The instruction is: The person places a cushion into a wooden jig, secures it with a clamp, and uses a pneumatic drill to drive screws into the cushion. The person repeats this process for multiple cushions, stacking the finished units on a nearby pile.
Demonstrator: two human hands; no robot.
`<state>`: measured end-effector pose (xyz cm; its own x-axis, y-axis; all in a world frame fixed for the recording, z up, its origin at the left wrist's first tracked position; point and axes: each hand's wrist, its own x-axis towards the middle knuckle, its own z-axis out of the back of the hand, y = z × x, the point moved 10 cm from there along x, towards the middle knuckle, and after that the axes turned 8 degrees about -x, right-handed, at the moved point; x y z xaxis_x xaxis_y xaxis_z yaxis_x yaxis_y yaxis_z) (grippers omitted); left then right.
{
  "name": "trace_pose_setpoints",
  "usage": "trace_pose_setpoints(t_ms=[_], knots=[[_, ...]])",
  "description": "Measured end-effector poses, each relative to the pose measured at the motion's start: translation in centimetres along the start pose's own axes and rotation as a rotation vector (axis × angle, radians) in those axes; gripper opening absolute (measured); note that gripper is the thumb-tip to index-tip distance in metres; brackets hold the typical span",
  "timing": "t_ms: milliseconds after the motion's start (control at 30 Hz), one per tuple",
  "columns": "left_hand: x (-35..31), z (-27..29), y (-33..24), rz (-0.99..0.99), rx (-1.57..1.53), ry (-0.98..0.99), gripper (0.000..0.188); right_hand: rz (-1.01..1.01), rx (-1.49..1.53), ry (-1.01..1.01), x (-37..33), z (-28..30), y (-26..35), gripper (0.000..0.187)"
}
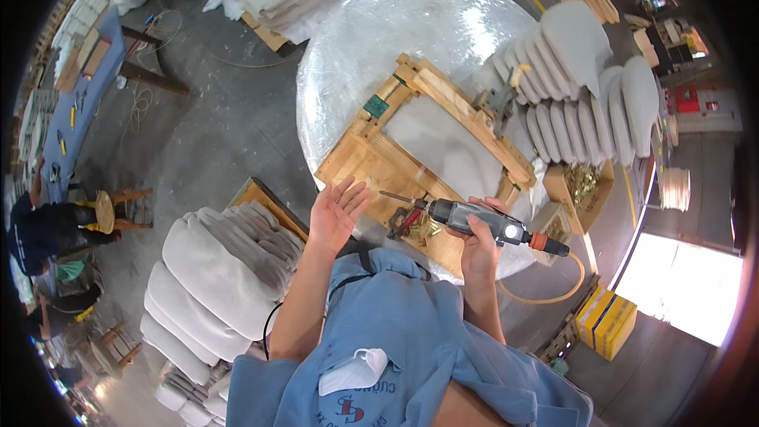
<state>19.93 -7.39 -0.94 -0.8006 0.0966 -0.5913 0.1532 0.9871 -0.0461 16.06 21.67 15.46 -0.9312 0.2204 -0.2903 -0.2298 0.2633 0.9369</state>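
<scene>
My right hand [473, 247] is closed around a grey and black air screwdriver [494, 225] with a long thin bit, held level and pointing left. An air hose [581, 269] trails from its orange-ringed end. My left hand [338, 215] is open, palm up and fingers spread, just left of the bit's tip; no object shows in it. Beyond both hands, a wooden frame jig [506, 156] on a plywood board surrounds a grey padded panel [435, 146]. A metal clamp [496, 107] sits on its far right side. Red-handled pliers [407, 223] lie by brass-coloured fasteners [428, 234] under the tool.
The jig stands on a round plastic-wrapped table [356, 47]. Grey padded panels [573, 47] are stacked at its right, near a cardboard box [581, 190] of brass hardware. More panels [213, 269] stand left of me. A person [47, 229] sits far left beside a blue bench [91, 103].
</scene>
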Motion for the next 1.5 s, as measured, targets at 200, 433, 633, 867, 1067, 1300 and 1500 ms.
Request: trace_pose_setpoints(t_ms=[200, 433, 633, 867, 1067, 1300, 1500], knots=[[-1.1, -6.1, 5.5, 0.119, 0.043, 0.182, 0.070, 0.104, -0.052, 0.048, -3.3, 2.2, 2.4, 0.054], [-2.1, -8.7, 8.0, 0.169, 0.268, 0.192, 0.061, 0.168, -0.005, -0.020, -4.8, 4.0, 4.0, 0.054], [-1.9, -5.5, 7.3, 0.143, 0.436, 0.199, 0.039, 0.184, 0.056, -0.040, -5.9, 4.3, 4.0, 0.053], [-2.5, -6.5, 7.8, 0.151, 0.526, 0.173, 0.026, 0.161, 0.105, -0.089, -6.1, 5.0, 3.6, 0.055], [-1.6, -6.8, 7.8, 0.134, 0.480, 0.164, 0.019, 0.168, 0.132, -0.116, -6.1, 5.6, 3.9, 0.055], [-0.8, -8.1, 9.2, 0.160, 0.390, 0.189, 0.018, 0.202, 0.157, -0.109, -6.4, 6.1, 3.9, 0.054], [-0.2, -7.0, 9.4, 0.112, 0.423, 0.146, 0.018, 0.190, 0.157, -0.116, -6.4, 6.5, 3.7, 0.054]])
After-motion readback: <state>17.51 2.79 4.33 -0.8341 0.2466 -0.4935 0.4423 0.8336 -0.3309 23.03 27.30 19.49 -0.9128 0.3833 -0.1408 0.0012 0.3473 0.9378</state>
